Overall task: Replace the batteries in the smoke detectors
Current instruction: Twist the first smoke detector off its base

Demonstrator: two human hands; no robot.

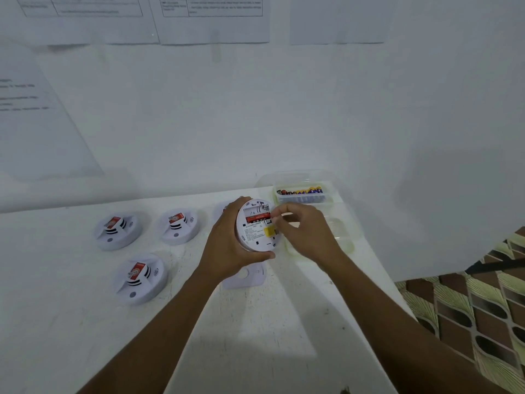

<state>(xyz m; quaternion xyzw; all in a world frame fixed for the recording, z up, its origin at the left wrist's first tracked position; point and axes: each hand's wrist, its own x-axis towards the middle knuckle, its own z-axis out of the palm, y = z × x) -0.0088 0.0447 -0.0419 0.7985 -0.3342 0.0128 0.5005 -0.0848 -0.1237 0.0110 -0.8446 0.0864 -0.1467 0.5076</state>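
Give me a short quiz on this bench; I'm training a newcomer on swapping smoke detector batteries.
1. True or false: the left hand holds a smoke detector with its back towards the camera.
2. How many labelled detectors lie in full view on the table, left of that hand?
3. The loose batteries sit in: A) a clear tub beyond the right hand; B) a cardboard box; C) a drawer.
Key: 1 true; 2 three; 3 A.

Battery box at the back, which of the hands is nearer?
Right. The right hand sits just in front of the battery box; the left hand is further left, gripping the smoke detector.
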